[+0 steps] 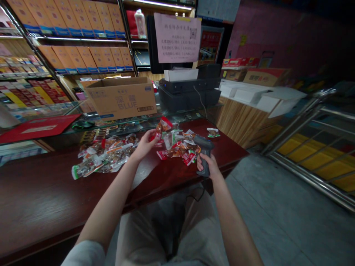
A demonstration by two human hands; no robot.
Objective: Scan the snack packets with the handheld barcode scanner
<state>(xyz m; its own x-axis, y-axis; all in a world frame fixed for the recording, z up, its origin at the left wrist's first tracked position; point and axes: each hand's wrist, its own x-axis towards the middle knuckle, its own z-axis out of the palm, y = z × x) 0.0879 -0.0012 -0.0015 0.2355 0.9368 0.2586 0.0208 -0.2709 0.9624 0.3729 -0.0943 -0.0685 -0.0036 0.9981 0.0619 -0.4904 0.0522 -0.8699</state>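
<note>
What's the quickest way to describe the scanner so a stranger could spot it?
On the dark red counter, two heaps of small snack packets lie in front of a cardboard box. Beside the right heap, the right hand grips the scanner. Unlike the shiny packets, it is dark grey, pistol-shaped and trails a cord.

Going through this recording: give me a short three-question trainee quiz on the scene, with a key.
1. Which hand grips the handheld barcode scanner, left or right?
2. True or false: the snack packets lie on the dark red counter.
3. Fill in the blank: the large word printed on the side of the cardboard box is ___.

Key: 1. Right hand. 2. True. 3. BLUE.
</note>
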